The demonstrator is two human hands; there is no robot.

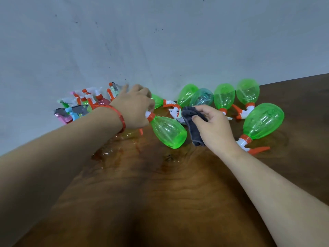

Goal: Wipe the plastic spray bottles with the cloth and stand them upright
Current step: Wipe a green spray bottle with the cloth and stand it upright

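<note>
Grey wall [160,41] behind, glossy brown bench [160,193] below. Against the wall at left, a cluster of upright spray bottles [85,102] with white and orange heads. Further right, a row of green bottles [224,96] on their sides, one teal bottle [202,97] among them. Nearest, one held green bottle [168,132], gripped at its orange neck by the left hand [133,107], base toward the viewer. Just beside that base, the right hand [215,127], fingers pinched round a dark grey cloth [193,125]. On the left wrist, a red band [122,120].
</note>
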